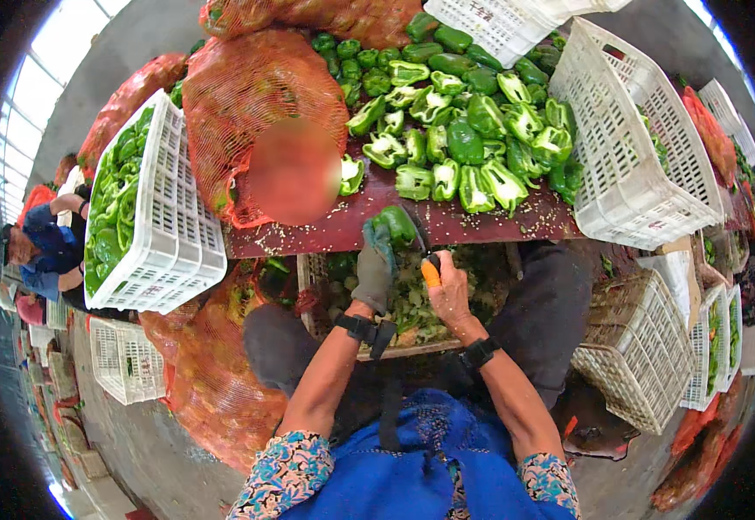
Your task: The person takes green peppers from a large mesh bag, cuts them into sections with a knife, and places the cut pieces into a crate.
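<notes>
My left hand (372,269), in a grey glove, grips a green pepper (397,227) at the front edge of a dark red board (291,243). My right hand (449,290) is closed on a knife (429,264) with an orange and black handle, its blade against the pepper's right side. Just beyond my hands, many green peppers (473,186), a lot of them cut in halves, lie heaped on the board among scattered pale seeds. Under the board's edge, between my knees, a crate (405,347) holds green and pale scraps.
Orange mesh sacks (260,78) stand at back left and below left. White crates (178,230) of peppers flank the board, another (629,173) at right. More crates (633,347) stand lower right. A person in blue (44,243) sits at far left.
</notes>
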`<control>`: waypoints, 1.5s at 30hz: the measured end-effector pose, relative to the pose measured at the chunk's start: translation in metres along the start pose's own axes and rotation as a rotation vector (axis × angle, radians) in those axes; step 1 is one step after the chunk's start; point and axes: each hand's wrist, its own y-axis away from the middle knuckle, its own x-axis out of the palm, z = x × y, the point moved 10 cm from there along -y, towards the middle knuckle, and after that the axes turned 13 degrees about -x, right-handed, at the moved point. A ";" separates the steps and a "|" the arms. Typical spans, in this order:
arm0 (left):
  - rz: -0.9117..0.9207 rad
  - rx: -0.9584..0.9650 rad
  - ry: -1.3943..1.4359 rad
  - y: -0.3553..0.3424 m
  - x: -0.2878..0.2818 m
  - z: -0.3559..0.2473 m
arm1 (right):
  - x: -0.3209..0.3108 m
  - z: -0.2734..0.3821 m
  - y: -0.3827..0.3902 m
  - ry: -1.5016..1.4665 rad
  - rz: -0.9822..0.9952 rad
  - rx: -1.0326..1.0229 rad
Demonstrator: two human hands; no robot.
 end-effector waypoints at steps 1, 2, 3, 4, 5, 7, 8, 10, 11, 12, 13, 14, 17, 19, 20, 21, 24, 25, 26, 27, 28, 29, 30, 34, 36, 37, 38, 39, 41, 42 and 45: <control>-0.029 0.000 0.042 -0.001 -0.003 0.000 | 0.003 0.000 -0.001 0.004 0.025 0.013; -0.080 0.046 -0.046 0.003 -0.005 -0.006 | 0.007 -0.002 -0.002 0.012 0.055 0.040; -0.129 0.093 -0.135 0.008 -0.005 -0.014 | 0.010 -0.004 -0.003 0.021 0.084 0.066; -0.179 0.139 -0.227 0.015 -0.006 -0.024 | 0.012 -0.005 -0.003 0.077 0.117 0.083; -0.130 -0.012 -0.225 0.013 -0.003 -0.016 | 0.014 -0.005 -0.004 0.134 0.150 0.099; -0.156 -0.058 -0.342 0.020 -0.002 -0.026 | 0.012 0.003 -0.007 0.176 0.169 0.060; -0.198 -0.047 -0.403 0.025 -0.004 -0.034 | 0.013 0.004 -0.010 0.212 0.190 0.079; -0.225 -0.054 -0.502 0.028 -0.003 -0.041 | 0.012 0.005 -0.016 0.285 0.229 0.114; -0.253 -0.058 -0.556 0.028 -0.004 -0.043 | 0.014 0.005 -0.018 0.281 0.251 0.127; -0.236 -0.015 -0.479 0.028 -0.002 -0.047 | 0.015 0.004 -0.020 0.278 0.274 0.137; -0.224 0.004 -0.417 0.028 -0.002 -0.048 | 0.018 0.001 -0.020 0.284 0.304 0.162; -0.206 -0.019 -0.358 0.026 -0.002 -0.044 | 0.022 0.000 -0.021 0.302 0.321 0.145; -0.187 -0.046 -0.400 0.026 -0.002 -0.044 | 0.035 -0.002 -0.018 0.417 0.323 0.045; -0.178 -0.092 -0.516 0.030 -0.002 -0.047 | 0.042 -0.013 -0.007 0.448 0.292 0.055; -0.183 -0.094 -0.562 0.031 -0.003 -0.054 | 0.046 -0.018 -0.006 0.467 0.262 0.037; -0.211 0.027 -0.627 0.037 -0.001 -0.072 | 0.053 -0.026 -0.004 0.411 0.250 0.054; -0.257 0.215 -0.728 0.049 0.005 -0.109 | 0.071 -0.054 0.002 0.207 0.236 0.182; -0.247 0.096 -0.713 0.044 0.003 -0.104 | 0.077 -0.065 0.009 0.118 0.276 0.271; -0.231 0.007 -0.693 0.043 0.001 -0.097 | 0.085 -0.076 0.023 0.031 0.335 0.387; -0.193 -0.007 -0.656 0.040 0.003 -0.096 | 0.082 -0.060 0.012 0.299 0.340 0.158; -0.191 -0.026 -0.597 0.037 0.001 -0.093 | 0.075 -0.059 0.011 0.269 0.263 0.129; -0.167 -0.019 -0.542 0.034 -0.002 -0.092 | 0.074 -0.061 0.011 0.241 0.263 0.133; -0.158 -0.005 -0.488 0.031 -0.005 -0.091 | 0.069 -0.061 0.009 0.228 0.239 0.102; -0.052 -0.174 -0.219 0.014 -0.017 -0.066 | 0.073 -0.076 0.006 0.072 0.297 0.198; 0.063 -0.295 0.168 0.014 -0.014 -0.053 | 0.070 -0.074 0.002 -0.043 0.243 0.175; 0.171 -0.333 0.339 0.016 -0.009 -0.051 | 0.071 -0.077 0.003 -0.097 0.245 0.222; 0.248 -0.395 0.503 0.019 -0.006 -0.048 | 0.070 -0.075 0.001 -0.110 0.229 0.201; 0.324 -0.355 0.623 0.024 -0.004 -0.054 | 0.071 -0.077 0.002 -0.123 0.234 0.225; 0.388 -0.411 0.805 0.033 -0.007 -0.052 | 0.073 -0.077 0.001 -0.102 0.239 0.243; 0.393 -0.466 0.893 0.037 -0.009 -0.048 | 0.074 -0.075 0.000 -0.067 0.238 0.235; 0.412 -0.396 0.915 0.043 -0.015 -0.052 | 0.071 -0.064 -0.003 0.002 0.227 0.167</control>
